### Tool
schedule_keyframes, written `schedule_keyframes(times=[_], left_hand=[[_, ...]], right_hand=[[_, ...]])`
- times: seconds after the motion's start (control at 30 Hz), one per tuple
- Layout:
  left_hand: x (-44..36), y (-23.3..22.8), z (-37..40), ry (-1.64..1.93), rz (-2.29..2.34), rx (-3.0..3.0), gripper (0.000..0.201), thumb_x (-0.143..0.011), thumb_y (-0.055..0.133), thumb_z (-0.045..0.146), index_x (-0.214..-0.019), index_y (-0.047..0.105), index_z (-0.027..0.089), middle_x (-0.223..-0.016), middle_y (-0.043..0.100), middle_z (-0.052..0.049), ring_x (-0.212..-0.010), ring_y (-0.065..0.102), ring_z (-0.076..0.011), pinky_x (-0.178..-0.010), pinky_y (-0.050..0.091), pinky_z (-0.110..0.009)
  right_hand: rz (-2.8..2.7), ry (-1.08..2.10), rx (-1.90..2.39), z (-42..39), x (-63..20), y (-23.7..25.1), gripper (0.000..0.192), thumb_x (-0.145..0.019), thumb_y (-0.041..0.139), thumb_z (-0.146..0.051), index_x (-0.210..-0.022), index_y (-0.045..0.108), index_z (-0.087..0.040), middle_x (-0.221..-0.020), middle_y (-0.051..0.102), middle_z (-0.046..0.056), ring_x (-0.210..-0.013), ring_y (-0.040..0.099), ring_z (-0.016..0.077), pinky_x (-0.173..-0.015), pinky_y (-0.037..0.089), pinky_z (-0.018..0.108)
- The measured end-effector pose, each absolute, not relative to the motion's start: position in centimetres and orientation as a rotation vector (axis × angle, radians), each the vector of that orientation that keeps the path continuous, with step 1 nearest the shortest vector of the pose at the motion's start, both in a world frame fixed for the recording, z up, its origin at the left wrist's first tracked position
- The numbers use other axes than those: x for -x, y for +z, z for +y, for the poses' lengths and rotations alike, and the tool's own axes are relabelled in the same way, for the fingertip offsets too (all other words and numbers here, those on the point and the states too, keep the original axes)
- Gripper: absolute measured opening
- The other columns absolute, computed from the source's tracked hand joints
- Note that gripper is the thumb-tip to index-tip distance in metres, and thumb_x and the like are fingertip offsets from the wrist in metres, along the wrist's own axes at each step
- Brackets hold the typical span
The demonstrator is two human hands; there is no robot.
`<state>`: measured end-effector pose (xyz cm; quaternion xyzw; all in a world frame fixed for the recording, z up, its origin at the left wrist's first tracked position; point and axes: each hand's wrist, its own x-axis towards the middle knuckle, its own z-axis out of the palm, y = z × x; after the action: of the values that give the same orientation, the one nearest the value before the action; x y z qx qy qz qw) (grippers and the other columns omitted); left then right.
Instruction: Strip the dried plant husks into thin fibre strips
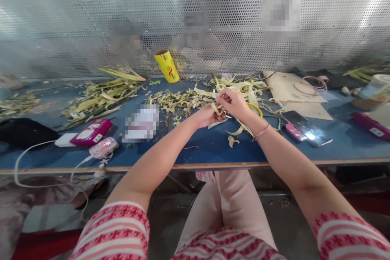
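My left hand point(208, 115) and my right hand point(234, 103) meet above the blue table point(207, 148), both closed on pale yellow-green leaf strips point(219, 109) that curl between the fingers. Loose ends of the strips hang down to the table below my right wrist, which wears a thin bracelet. A yellow band point(256, 109) lies just right of my right hand. A heap of similar strips and plant scraps point(179, 99) lies directly behind my hands.
Another leaf pile point(100, 93) lies at the left. A yellow roll point(167, 66) leans on the perforated metal screen point(213, 16). A magenta device point(91, 132), a pink item with white cable point(103, 147), a phone point(306, 128) and cardboard point(292, 87) lie on the table.
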<state>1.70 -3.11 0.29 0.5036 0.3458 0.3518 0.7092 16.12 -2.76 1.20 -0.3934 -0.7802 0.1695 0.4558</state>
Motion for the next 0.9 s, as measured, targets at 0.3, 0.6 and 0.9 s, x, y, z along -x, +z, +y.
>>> schedule_keyframes(times=[0.3, 0.6, 0.9], left_hand=[[-1.8, -0.5, -2.9, 0.869, 0.765, -1.107, 0.02, -0.087, 0.054, 0.007, -0.069, 0.053, 0.015, -0.055, 0.051, 0.004, -0.044, 0.044, -0.005, -0.049, 0.04, -0.019], [-2.1, -0.6, -3.1, 0.959, 0.817, -0.951, 0.022, -0.086, 0.044, -0.002, -0.079, 0.057, 0.013, -0.069, 0.061, 0.0, -0.065, 0.058, -0.0086, -0.066, 0.047, -0.022], [-0.8, 0.7, -2.3, 0.847, 0.628, -0.921, 0.017, -0.072, 0.048, 0.0, -0.067, 0.058, 0.013, -0.063, 0.062, -0.003, -0.063, 0.061, -0.0107, -0.071, 0.051, -0.026]], right_hand=[[-2.27, -0.023, 0.801, -3.8, -15.9, 1.4, 0.038, -0.101, 0.035, -0.037, -0.102, 0.066, -0.016, -0.104, 0.072, 0.013, -0.097, 0.064, 0.0256, -0.086, 0.041, 0.039], [-2.292, -0.096, 0.815, -4.0, -14.6, 0.4, 0.028, -0.099, 0.045, -0.029, -0.105, 0.07, -0.016, -0.104, 0.074, 0.012, -0.099, 0.065, 0.0247, -0.09, 0.042, 0.039], [-2.148, -0.064, 0.819, -2.1, -16.1, 0.4, 0.027, -0.098, 0.042, -0.025, -0.093, 0.067, -0.018, -0.091, 0.069, 0.011, -0.086, 0.062, 0.0219, -0.08, 0.046, 0.035]])
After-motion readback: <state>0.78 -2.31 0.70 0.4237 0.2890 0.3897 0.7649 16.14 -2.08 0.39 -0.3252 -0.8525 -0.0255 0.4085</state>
